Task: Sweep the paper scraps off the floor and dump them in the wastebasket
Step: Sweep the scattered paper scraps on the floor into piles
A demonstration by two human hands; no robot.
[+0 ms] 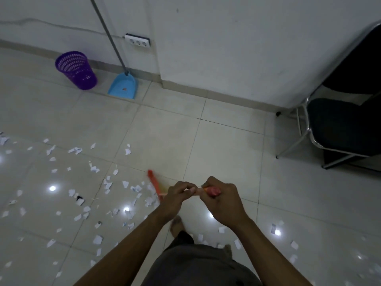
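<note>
Hands close together, both gripping an orange broom handle (155, 183): left hand (175, 197) with fingers curled round the shaft, right hand (222, 203) wrapped over its red end. Handle blurred, running forward-left of the left hand; brush head not discernible. Torn white paper scraps (107, 185) lie on the tiled floor (226, 141), mostly left of the hands, a few to the right. Far ahead-left, by the wall: purple mesh wastebasket (76, 69), upright, contents not discernible; beside it a blue dustpan (123, 85) holding one small brown speck. Black chair (342, 124) ahead-right
</note>
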